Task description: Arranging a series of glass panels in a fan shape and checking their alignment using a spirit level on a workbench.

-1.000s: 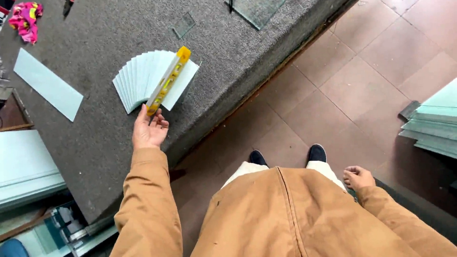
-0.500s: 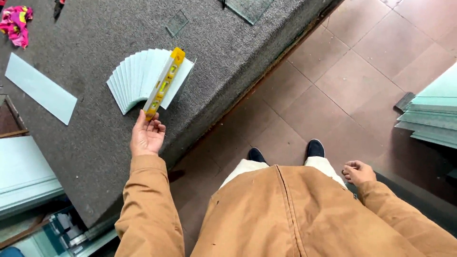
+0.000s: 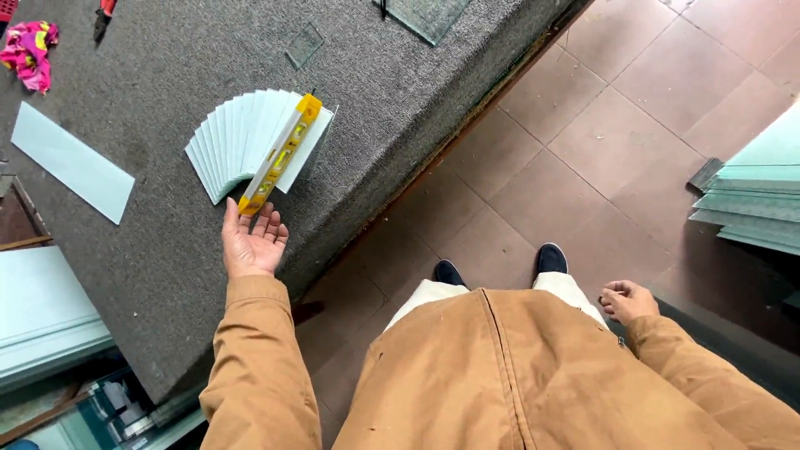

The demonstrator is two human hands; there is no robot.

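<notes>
You are holding your left hand (image 3: 252, 242) open, palm up with the fingers spread, over the grey carpeted bench (image 3: 167, 275), and it is gripping nothing. Its fingertips are sitting just beside the near end of the yellow spirit level (image 3: 279, 155), though whether they are touching it cannot be told. The level is lying at a slant across a fanned stack of pale glass strips (image 3: 242, 137) on the bench. A single long glass strip (image 3: 71, 161) is lying well apart to the left, with a pink cloth (image 3: 29, 50) near the far corner. Your right hand (image 3: 627, 300) is hanging loosely curled and empty at your side, above the tiled floor (image 3: 583, 150).
</notes>
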